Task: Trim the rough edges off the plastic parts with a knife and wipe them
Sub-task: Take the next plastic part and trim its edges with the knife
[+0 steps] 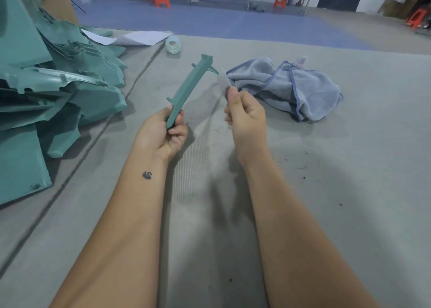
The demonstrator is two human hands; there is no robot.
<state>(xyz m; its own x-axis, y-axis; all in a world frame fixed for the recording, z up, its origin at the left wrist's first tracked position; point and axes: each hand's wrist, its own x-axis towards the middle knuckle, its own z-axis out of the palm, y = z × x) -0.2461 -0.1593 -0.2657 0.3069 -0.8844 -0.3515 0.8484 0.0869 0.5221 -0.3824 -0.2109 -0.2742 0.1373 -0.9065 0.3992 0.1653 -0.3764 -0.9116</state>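
I hold the green part (190, 86) in my left hand (163, 135) and pinch the knife (225, 79) in my right hand (247, 116), so next I should scrape its rough edge.

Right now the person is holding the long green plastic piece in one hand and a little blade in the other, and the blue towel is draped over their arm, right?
Not quite. The head view shows the blue towel lying crumpled on the grey table, beyond the right hand, not over an arm. The rest is right: the left hand grips the long green plastic piece, and the right hand pinches the little blade.
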